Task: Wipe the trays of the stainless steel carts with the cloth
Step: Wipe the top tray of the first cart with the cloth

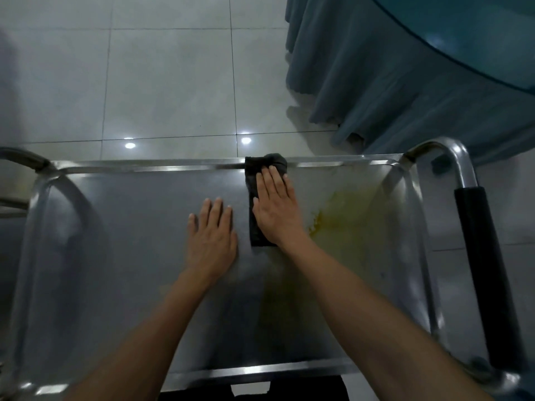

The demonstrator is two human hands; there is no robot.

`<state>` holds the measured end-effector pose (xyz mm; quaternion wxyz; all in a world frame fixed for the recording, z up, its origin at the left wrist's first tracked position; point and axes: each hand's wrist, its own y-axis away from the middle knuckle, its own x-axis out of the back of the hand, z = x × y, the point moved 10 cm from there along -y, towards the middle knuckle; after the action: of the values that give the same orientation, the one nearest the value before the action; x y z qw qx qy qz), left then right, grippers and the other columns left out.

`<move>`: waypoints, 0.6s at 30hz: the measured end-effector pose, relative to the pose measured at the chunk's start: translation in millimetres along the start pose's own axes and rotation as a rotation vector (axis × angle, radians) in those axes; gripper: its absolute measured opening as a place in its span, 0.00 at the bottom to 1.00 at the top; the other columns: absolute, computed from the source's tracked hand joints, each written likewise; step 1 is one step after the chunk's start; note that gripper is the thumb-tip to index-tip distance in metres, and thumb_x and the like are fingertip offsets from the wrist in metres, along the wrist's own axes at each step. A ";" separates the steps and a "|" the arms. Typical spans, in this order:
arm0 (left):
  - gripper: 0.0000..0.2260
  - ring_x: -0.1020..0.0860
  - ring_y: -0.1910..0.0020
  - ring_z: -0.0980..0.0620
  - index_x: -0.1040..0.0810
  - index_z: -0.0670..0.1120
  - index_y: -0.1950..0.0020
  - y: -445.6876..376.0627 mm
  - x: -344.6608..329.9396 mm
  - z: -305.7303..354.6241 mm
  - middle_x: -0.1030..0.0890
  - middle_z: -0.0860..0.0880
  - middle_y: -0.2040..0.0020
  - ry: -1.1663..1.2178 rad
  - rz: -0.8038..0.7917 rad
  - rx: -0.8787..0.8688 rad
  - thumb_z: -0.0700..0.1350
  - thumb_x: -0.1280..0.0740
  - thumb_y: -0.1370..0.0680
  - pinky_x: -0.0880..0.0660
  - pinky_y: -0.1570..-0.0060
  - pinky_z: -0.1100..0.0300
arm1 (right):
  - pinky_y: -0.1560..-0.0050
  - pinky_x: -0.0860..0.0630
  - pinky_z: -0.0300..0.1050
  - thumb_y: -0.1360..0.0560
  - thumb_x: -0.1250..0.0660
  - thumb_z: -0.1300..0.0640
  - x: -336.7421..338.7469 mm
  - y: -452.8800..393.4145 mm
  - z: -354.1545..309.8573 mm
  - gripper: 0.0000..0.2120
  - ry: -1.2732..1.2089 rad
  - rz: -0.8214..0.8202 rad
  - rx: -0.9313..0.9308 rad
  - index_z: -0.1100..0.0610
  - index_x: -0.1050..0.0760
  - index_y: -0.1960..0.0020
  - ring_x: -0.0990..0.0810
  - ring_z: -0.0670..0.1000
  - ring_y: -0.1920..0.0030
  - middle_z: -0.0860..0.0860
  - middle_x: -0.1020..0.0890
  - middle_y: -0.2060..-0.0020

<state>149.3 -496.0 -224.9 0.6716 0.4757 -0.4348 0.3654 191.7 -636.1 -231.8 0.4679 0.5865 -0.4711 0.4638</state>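
Tray (pixel 121 233): brushed stainless steel, smooth, dull sheen, brighter polished rim, yellowish smear (pixel 344 209) dulling its right part. Cloth (pixel 254 198): dark, matt, soft woven fabric; handle (pixel 451 157): glossy steel tube with matt black grip (pixel 480 256). Floor (pixel 168 82): pale glossy tile, reflective; drape (pixel 376 68): blue-grey matt pleated cloth under a glossy top (pixel 477 33).

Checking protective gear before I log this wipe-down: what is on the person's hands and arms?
Nothing is worn. The left hand and right hand are bare, with no gloves, and no rings or watch that show. Both forearms are uncovered down to the bottom of the frame, with no sleeve in sight. Fingernails look short and unpainted.
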 end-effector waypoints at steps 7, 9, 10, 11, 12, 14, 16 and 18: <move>0.26 0.53 0.21 0.43 0.44 0.45 0.21 -8.6 0.6 56.2 0.47 0.43 0.20 -0.002 -0.007 -0.052 0.52 0.48 0.17 0.49 0.25 0.39 | 0.20 0.52 0.57 0.17 0.51 0.48 9.9 17.2 59.2 0.30 -0.005 0.010 -0.028 0.62 0.47 0.20 0.51 0.56 0.19 0.58 0.43 0.20; 0.26 0.52 0.21 0.43 0.44 0.45 0.21 -12.6 1.5 72.0 0.46 0.43 0.20 -0.010 -0.005 -0.067 0.52 0.47 0.17 0.49 0.25 0.38 | 0.20 0.51 0.58 0.17 0.51 0.48 11.8 21.9 73.9 0.30 -0.004 0.007 -0.036 0.62 0.47 0.20 0.51 0.56 0.19 0.58 0.43 0.20; 0.26 0.53 0.21 0.43 0.44 0.45 0.21 -15.2 0.6 79.8 0.46 0.43 0.20 -0.014 -0.012 -0.075 0.52 0.48 0.17 0.49 0.25 0.39 | 0.21 0.51 0.58 0.17 0.51 0.48 12.7 23.9 81.4 0.30 -0.004 0.007 -0.043 0.62 0.47 0.20 0.51 0.56 0.19 0.58 0.43 0.20; 0.26 0.53 0.21 0.44 0.44 0.45 0.21 -17.8 -0.6 88.1 0.46 0.43 0.20 -0.013 -0.019 -0.084 0.52 0.48 0.17 0.49 0.25 0.39 | 0.21 0.51 0.58 0.17 0.52 0.48 13.8 26.3 89.2 0.30 -0.006 0.005 -0.052 0.62 0.47 0.20 0.51 0.56 0.19 0.58 0.43 0.20; 0.26 0.53 0.21 0.44 0.45 0.45 0.21 -20.1 -1.4 94.5 0.46 0.44 0.20 -0.006 -0.025 -0.093 0.53 0.48 0.17 0.50 0.24 0.39 | 0.21 0.51 0.58 0.17 0.52 0.48 14.3 28.2 95.7 0.30 -0.009 0.001 -0.058 0.62 0.47 0.20 0.51 0.56 0.19 0.58 0.43 0.20; 0.26 0.53 0.21 0.44 0.45 0.45 0.21 -24.1 -2.0 108.7 0.46 0.44 0.20 0.001 -0.029 -0.116 0.53 0.48 0.17 0.50 0.24 0.39 | 0.21 0.51 0.58 0.18 0.53 0.48 15.6 32.8 110.9 0.30 -0.016 -0.002 -0.077 0.62 0.47 0.20 0.52 0.56 0.19 0.58 0.43 0.20; 0.25 0.52 0.21 0.44 0.45 0.46 0.21 -27.6 -2.1 121.9 0.45 0.44 0.21 0.002 -0.027 -0.132 0.52 0.48 0.17 0.50 0.25 0.39 | 0.21 0.51 0.58 0.18 0.53 0.48 18.8 36.7 127.2 0.30 -0.010 0.008 -0.100 0.62 0.46 0.20 0.51 0.56 0.19 0.58 0.42 0.21; 0.25 0.52 0.21 0.44 0.44 0.46 0.21 -30.0 -2.6 133.7 0.44 0.44 0.21 0.001 -0.029 -0.144 0.52 0.47 0.17 0.49 0.25 0.39 | 0.21 0.50 0.58 0.18 0.52 0.48 21.8 40.8 142.2 0.30 0.004 0.019 -0.117 0.62 0.44 0.20 0.49 0.56 0.20 0.58 0.41 0.21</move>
<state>143.9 -632.5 -214.4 0.7095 0.4323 -0.4526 0.3239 168.8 -783.7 -224.5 0.4979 0.5528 -0.5020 0.4410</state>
